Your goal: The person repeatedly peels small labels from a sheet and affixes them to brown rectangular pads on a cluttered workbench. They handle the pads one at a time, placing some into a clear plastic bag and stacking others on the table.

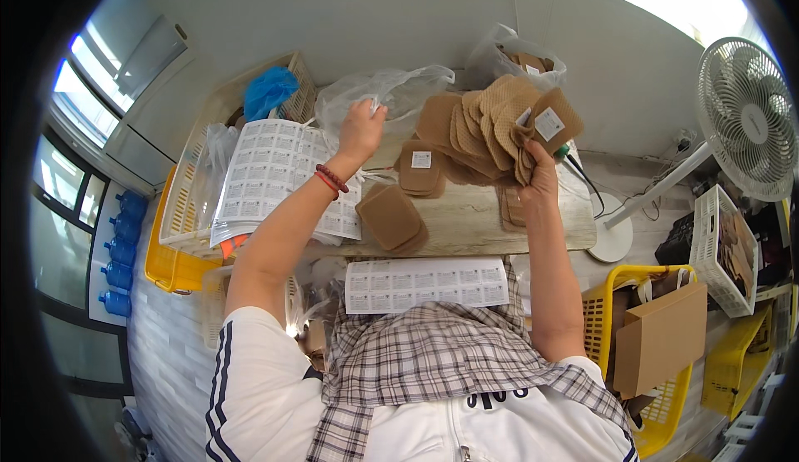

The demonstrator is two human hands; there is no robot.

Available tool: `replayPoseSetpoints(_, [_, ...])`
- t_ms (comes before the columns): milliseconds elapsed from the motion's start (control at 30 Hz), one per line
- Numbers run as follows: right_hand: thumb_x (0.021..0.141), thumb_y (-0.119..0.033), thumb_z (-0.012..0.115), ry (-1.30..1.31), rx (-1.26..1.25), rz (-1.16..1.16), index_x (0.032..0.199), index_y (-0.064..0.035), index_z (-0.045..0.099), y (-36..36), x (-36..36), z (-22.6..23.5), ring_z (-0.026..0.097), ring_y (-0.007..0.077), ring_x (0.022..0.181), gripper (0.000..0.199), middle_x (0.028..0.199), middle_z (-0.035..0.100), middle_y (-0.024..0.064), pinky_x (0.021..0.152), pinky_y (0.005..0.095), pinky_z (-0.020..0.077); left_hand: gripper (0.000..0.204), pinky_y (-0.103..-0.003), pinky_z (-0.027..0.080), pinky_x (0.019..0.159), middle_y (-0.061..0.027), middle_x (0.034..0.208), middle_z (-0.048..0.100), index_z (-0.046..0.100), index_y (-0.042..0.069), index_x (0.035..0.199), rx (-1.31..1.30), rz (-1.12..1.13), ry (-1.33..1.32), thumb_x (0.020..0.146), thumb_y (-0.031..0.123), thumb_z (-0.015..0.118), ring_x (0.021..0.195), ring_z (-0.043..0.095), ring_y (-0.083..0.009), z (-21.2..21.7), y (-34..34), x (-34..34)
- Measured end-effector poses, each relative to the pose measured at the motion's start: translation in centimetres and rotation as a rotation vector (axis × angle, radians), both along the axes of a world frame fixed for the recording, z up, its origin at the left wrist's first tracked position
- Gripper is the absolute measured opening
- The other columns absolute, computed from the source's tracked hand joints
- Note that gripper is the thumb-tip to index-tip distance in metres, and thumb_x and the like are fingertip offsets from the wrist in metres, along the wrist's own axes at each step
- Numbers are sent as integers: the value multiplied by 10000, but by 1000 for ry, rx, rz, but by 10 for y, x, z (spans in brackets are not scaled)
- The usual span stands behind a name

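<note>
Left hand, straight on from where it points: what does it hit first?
The clear plastic bag, directly at the left hand. Beyond it, likely the white wall, though depth is hard to judge.

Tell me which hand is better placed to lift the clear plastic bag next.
Left, I'd judge: the left hand has its fingers at the clear plastic bag, while the right hand, farther from it, is occupied gripping brown pads.

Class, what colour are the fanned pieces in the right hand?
The pieces are light brown, seen best in the head view.
</note>
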State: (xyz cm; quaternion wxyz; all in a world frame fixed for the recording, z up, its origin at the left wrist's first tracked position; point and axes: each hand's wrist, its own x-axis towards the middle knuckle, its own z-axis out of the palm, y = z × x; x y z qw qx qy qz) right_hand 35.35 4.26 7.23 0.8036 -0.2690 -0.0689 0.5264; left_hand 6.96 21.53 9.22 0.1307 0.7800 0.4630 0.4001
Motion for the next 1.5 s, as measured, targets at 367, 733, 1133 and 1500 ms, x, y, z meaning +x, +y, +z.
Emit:
replayPoseSetpoints(367, [773, 38, 730, -151, 123, 37, 1167, -16, 609, 105, -54, -4, 655, 227, 984, 416, 1102, 665, 88, 859, 373, 550, 535, -329, 489, 385, -165, 919, 640, 410, 35, 1449, -478, -151, 9, 953, 231, 370, 520, 630, -215, 112, -40, 3])
replayPoseSetpoints(733, [770, 20, 737, -214, 118, 120, 1155, -1, 607, 121, -98, -28, 658, 204, 929, 407, 1065, 679, 85, 824, 346, 541, 572, -295, 505, 438, -117, 748, 627, 351, 32, 1496, -582, -335, 399, 985, 286, 382, 454, 561, -166, 166, -8, 86])
replayPoseSetpoints(1133, [787, -12, 708, -54, 8, 293, 1129, 0, 624, 138, -97, -40, 677, 231, 913, 353, 1056, 686, 104, 833, 365, 558, 413, -293, 504, 490, -103, 901, 656, 568, 16, 1300, -574, -544, 434, 968, 255, 514, 557, 599, -173, 141, -15, 91])
replayPoseSetpoints(1500, [882, -192, 664, 122, -29, 415, 1119, -45, 659, 151, -60, -46, 672, 300, 1037, 279, 1134, 699, 126, 974, 548, 507, 126, -377, 488, 743, -123, 853, 597, 610, 23, 858, 6, -382, 367, 851, 149, 614, 830, 597, -292, 74, 31, -36])
